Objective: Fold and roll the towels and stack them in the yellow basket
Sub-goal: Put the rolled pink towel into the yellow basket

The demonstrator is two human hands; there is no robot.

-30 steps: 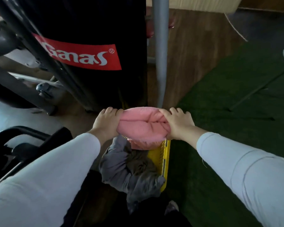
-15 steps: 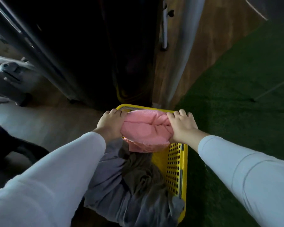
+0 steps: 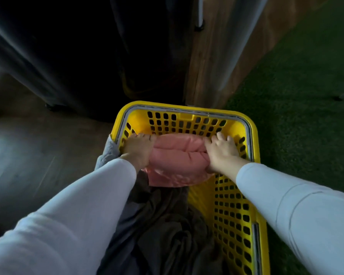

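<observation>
My pink towel (image 3: 179,153) is soft matt cloth, grey towels (image 3: 163,225) near me look like duller fleece, yellow basket (image 3: 252,135) is glossy smooth plastic w/ holes, far floor (image 3: 205,80) smooth wood, mat (image 3: 296,96) on right rough green pile.

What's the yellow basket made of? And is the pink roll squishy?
The yellow basket looks like hard, smooth plastic: it shines a little and has neat rows of moulded holes. The pink towel looks like soft, matte cloth, maybe terry or fleece. It bulges in plump folds where the left hand and right hand squeeze its ends.
</observation>
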